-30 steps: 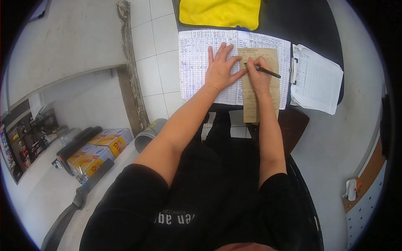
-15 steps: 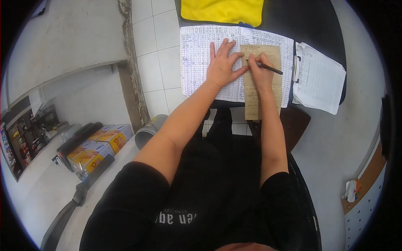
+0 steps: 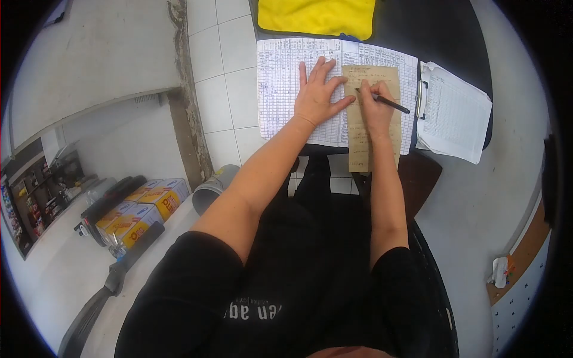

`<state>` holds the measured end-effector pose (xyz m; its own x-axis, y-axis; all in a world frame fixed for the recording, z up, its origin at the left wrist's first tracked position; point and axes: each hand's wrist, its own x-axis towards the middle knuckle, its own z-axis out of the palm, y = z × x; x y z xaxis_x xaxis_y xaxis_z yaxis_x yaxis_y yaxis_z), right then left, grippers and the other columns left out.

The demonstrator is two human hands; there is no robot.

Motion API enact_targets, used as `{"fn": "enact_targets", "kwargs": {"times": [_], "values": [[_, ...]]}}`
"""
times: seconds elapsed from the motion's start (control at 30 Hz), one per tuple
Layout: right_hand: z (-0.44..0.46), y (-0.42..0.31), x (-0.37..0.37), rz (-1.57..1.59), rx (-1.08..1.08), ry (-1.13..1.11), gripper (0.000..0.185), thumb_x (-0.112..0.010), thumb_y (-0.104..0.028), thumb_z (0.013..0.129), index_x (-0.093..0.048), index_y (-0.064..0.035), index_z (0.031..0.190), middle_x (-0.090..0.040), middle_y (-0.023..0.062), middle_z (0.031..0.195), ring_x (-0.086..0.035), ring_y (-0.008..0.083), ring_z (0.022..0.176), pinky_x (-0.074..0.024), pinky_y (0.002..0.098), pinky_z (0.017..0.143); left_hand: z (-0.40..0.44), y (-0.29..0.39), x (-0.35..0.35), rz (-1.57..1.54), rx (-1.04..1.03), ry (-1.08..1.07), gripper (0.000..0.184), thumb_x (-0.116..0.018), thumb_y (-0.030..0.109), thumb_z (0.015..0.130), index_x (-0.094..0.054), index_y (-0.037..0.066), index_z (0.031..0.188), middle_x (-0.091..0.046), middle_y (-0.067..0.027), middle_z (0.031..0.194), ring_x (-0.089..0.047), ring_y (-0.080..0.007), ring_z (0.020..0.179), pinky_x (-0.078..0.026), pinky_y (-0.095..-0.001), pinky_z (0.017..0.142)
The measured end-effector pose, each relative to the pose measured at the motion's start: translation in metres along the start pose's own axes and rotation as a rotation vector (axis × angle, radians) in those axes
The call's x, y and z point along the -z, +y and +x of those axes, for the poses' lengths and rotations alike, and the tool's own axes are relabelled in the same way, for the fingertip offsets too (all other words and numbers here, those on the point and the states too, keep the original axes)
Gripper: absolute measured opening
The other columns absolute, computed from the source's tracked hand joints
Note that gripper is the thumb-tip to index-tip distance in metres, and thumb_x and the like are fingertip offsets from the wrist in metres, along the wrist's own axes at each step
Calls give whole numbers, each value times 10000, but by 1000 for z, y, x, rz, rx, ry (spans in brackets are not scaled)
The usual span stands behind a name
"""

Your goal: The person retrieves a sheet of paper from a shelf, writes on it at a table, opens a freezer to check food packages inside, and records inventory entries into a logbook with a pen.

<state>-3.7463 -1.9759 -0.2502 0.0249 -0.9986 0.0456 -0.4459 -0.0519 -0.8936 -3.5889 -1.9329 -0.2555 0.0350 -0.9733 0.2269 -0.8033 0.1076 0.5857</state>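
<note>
A long strip of brown paper with handwriting lies over the right page of an open ledger, whose gridded pages are filled with small writing. My right hand is closed around a dark pen, its tip at the upper part of the brown paper. Flat on the ledger, with fingers spread, rests my left hand; its thumb and index finger reach the brown paper's left edge.
A clipboard with a stack of sheets lies right of the ledger on the black table. Behind the ledger is a yellow pouch. Yellow-and-white boxes stand at the left, near a grey bucket.
My right hand has shifted slightly down and to the right on the brown paper, and the pen has moved with it. The left hand stays in place.
</note>
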Motion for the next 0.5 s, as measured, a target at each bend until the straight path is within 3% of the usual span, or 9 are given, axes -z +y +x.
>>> {"fn": "enact_targets", "kwargs": {"times": [0.33, 0.4, 0.5], "values": [[0, -3, -2, 24, -22, -28, 317, -702, -235, 829, -519, -32, 669, -519, 70, 566, -482, 144, 532, -393, 314, 515, -3, 0, -1, -3, 1, -14, 434, -733, 453, 741, -647, 169, 1058, -458, -144, 1360, -322, -356, 1365, -77, -625, 1119], [1, -2, -2, 29, -22, -62, 320, -711, -207, 844, -517, -28, 662, -485, 12, 561, -431, 73, 551, -350, 269, 492, -3, 0, -1, 4, -1, -13, 434, -732, 453, 743, -647, 168, 1058, -459, -145, 1357, -324, -358, 1363, -78, -626, 1118], [1, -4, -1, 9, -18, -66, 328, -720, -209, 837, -513, -26, 662, -494, 21, 559, -445, 79, 545, -358, 272, 491, -3, 0, -1, 10, -6, -12, 435, -731, 453, 745, -645, 166, 1060, -460, -148, 1352, -325, -361, 1360, -81, -629, 1116]]}}
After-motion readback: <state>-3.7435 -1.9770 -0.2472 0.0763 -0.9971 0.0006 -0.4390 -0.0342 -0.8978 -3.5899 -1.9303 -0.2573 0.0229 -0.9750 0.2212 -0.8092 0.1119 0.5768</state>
